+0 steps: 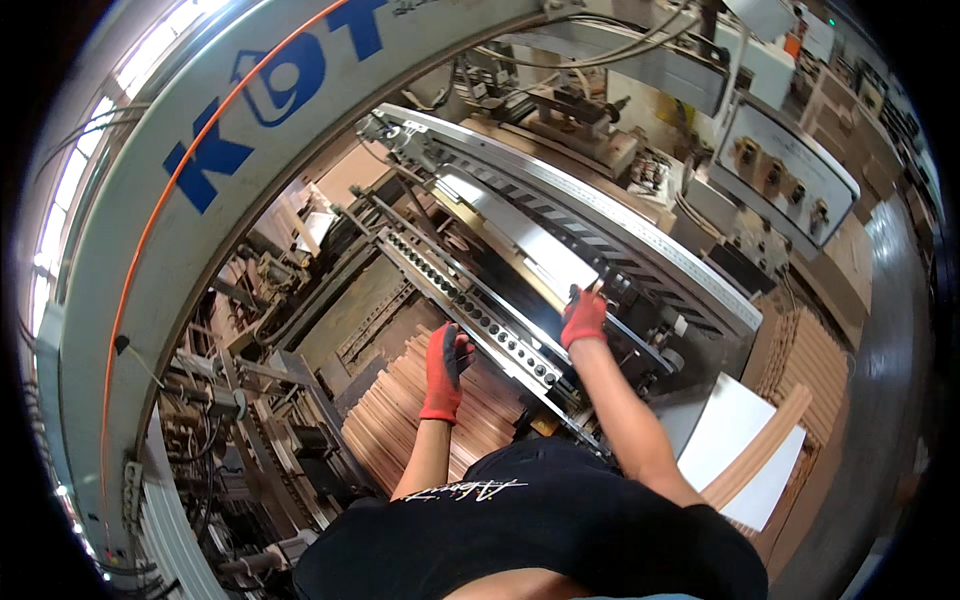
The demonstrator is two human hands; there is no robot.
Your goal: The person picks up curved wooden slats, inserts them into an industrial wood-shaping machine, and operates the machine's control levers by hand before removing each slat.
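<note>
My right hand [583, 320], in a red glove with dark fingertips, is closed at the near end of a long pale wooden strip [535, 287]. The strip lies lengthwise in the machine beside a bright white surface; my fingers partly hide its end. My left hand [446, 372], in a matching glove with a dark palm, hovers over a stack of wooden strips [388, 412]. Its fingers are loosely bent and apart, with nothing visible in them. Between my hands runs a metal rail [485, 322] with a row of round black parts.
A large grey machine beam [110, 260] with an orange hose arches along the left. At the right, a loose wooden strip [765, 440] rests across a white sheet [725, 435], near more stacked strips [812, 365]. A control box [785, 175] stands far right.
</note>
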